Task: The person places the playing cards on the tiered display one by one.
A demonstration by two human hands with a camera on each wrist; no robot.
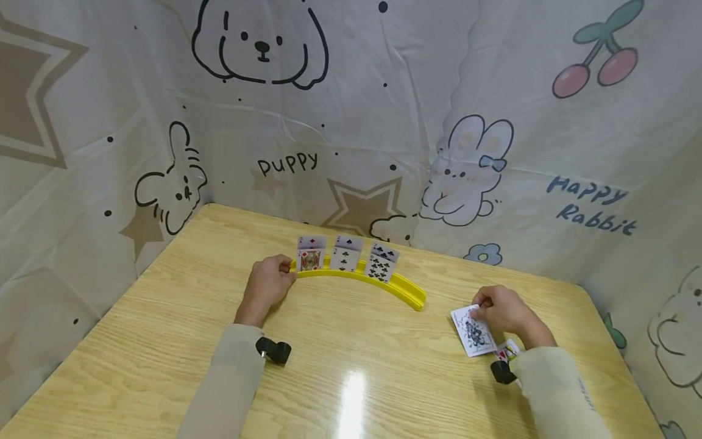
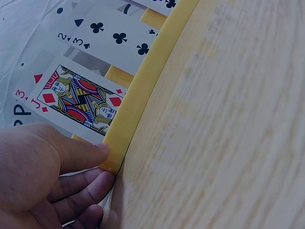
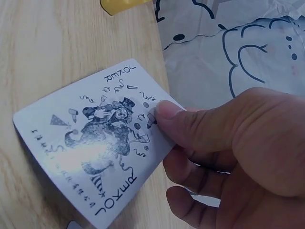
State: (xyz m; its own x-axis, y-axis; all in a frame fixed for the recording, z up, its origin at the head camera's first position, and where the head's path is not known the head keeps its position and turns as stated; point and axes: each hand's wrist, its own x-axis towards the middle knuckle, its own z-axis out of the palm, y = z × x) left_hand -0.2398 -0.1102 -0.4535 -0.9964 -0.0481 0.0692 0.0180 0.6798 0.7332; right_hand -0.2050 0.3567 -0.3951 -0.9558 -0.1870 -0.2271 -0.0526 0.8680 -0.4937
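A curved yellow card holder (image 1: 408, 291) stands on the table with three pairs of playing cards upright in it. At its left end my left hand (image 1: 267, 281) pinches the rim between thumb and fingers. Nearest that hand is a jack of diamonds (image 2: 81, 98), a red 3 behind it. A three of clubs (image 1: 344, 261) with a 2 of spades behind is in the middle, and further right a clubs card (image 1: 379, 268) fronts another. Over the right side of the table, my right hand (image 1: 504, 311) holds a joker (image 3: 105, 133) by its edge, thumb on its face.
Partly hidden under the right wrist lies at least one more card (image 1: 510, 349) on the wooden table (image 1: 307, 353). Printed cloth (image 1: 351, 122) hangs behind the table and at both sides. A black wrist camera (image 1: 274, 350) sits on each sleeve.
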